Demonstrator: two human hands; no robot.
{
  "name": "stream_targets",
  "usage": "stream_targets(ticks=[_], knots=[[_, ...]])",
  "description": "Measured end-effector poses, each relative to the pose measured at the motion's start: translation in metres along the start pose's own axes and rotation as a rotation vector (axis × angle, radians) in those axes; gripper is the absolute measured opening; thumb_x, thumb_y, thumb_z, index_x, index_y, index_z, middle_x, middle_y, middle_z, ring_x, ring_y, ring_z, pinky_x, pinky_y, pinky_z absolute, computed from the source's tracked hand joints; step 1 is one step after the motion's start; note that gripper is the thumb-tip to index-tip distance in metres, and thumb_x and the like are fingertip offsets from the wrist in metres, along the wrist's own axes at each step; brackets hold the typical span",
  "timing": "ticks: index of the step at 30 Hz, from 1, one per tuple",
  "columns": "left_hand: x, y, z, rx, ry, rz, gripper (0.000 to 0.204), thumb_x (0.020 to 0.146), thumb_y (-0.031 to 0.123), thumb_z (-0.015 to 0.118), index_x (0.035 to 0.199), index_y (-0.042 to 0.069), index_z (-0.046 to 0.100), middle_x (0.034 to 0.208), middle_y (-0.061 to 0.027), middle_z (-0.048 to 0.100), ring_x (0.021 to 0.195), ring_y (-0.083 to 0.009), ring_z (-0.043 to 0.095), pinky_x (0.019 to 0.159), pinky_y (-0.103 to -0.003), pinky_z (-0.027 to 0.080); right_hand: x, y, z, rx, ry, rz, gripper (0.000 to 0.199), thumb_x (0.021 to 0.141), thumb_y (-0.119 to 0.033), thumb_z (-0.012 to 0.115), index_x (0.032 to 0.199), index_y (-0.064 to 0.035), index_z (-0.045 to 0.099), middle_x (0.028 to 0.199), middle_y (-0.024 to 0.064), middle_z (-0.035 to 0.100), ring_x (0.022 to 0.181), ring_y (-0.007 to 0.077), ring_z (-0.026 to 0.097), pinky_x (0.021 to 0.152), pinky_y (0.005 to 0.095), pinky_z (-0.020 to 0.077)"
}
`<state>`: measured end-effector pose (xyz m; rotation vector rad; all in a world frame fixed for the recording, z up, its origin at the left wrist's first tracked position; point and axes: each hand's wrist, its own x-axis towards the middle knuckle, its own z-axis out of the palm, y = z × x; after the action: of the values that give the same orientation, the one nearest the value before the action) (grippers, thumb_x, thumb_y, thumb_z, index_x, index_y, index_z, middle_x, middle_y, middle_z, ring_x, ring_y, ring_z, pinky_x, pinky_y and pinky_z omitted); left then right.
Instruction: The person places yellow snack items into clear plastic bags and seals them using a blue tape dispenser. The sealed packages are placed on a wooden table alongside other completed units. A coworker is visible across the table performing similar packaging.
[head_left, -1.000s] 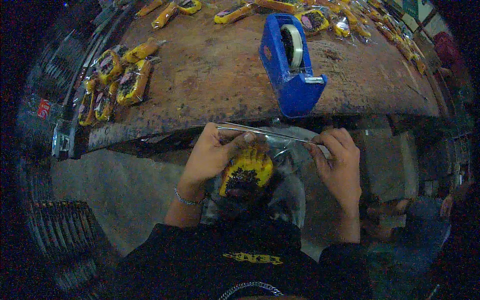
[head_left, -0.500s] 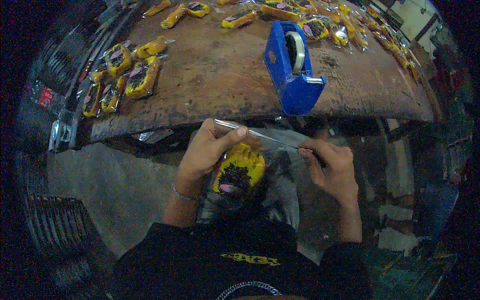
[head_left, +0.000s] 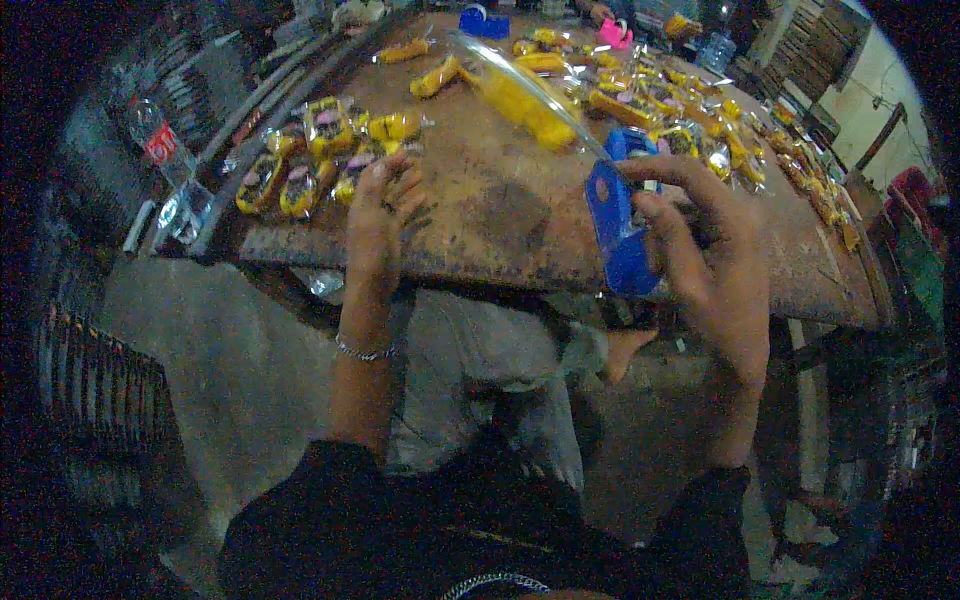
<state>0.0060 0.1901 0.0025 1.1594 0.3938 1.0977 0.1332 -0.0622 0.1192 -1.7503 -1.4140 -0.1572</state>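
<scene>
Table (head_left: 470, 130) bears two blue dispensers (head_left: 620, 240), one pink (head_left: 614, 36); right hand (head_left: 715, 250), partly hiding one, pinches one bun (head_left: 525, 105). Left hand (head_left: 384, 208): fingers apart.

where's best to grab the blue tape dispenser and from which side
Probably across the long sides of the blue tape dispenser, coming from above and left: it stands upright, long and narrow, on the table, and the right hand blocks the view of its right side.
</scene>
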Motion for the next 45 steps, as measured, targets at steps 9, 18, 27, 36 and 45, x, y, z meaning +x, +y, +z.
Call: stream_targets(ticks=[9,18,27,36,45], knots=[[-0.003,-0.033,-0.081,-0.218,0.266,0.18,0.007,0.089,0.011,0.047,0.092,0.006,0.051,0.087,-0.0049,0.051,0.076,-0.017,0.051,0.072,-0.032,0.045,0.046,0.014,0.045,0.046,0.102,-0.118,0.017,0.082,-0.004,0.058,0.098,-0.0037,0.063,0.08,0.0146,0.066,0.065,0.0236,0.062,0.065,0.031,0.0479],[-0.028,-0.031,-0.033,-0.236,0.162,0.13,0.01,0.089,0.015,0.045,0.088,0.006,0.049,0.075,-0.0035,0.047,0.065,-0.0136,0.047,0.061,-0.028,0.043,0.027,0.016,0.037,-0.097,0.078,-0.022,0.013,0.081,-0.008,0.06,0.094,-0.0055,0.062,0.072,0.0179,0.061,0.065,0.0297,0.063,0.058,0.0368,0.0464],[-0.07,-0.054,0.007,-0.225,-0.003,0.056,0.013,0.091,0.018,0.044,0.091,0.005,0.049,0.073,-0.0055,0.05,0.061,-0.0115,0.048,0.054,-0.026,0.042,0.016,0.022,0.036,-0.162,-0.025,0.053,0.012,0.085,-0.011,0.057,0.095,-0.0063,0.061,0.076,0.0198,0.062,0.068,0.0378,0.062,0.059,0.0406,0.0474],[-0.078,-0.03,0.101,-0.385,-0.278,-0.236,0.032,0.097,0.022,0.046,0.119,0.0,0.05,0.103,-0.0132,0.062,0.093,-0.0199,0.061,0.078,-0.028,0.05,-0.001,0.045,0.077,0.322,0.144,0.261,0.012,0.094,-0.016,0.049,0.098,-0.005,0.052,0.068,0.0044,0.055,0.053,0.0152,0.052,0.051,0.0296,0.0426],[-0.086,-0.035,0.079,0.295,-0.203,0.116,0.026,0.096,0.021,0.051,0.103,-0.003,0.058,0.084,-0.0072,0.062,0.075,-0.0129,0.058,0.066,-0.023,0.047,-0.053,0.052,0.127,0.767,-0.011,0.371,0.017,0.093,-0.017,0.05,0.104,-0.0038,0.051,0.074,0.0057,0.055,0.063,0.0139,0.053,0.059,0.0284,0.0462]])
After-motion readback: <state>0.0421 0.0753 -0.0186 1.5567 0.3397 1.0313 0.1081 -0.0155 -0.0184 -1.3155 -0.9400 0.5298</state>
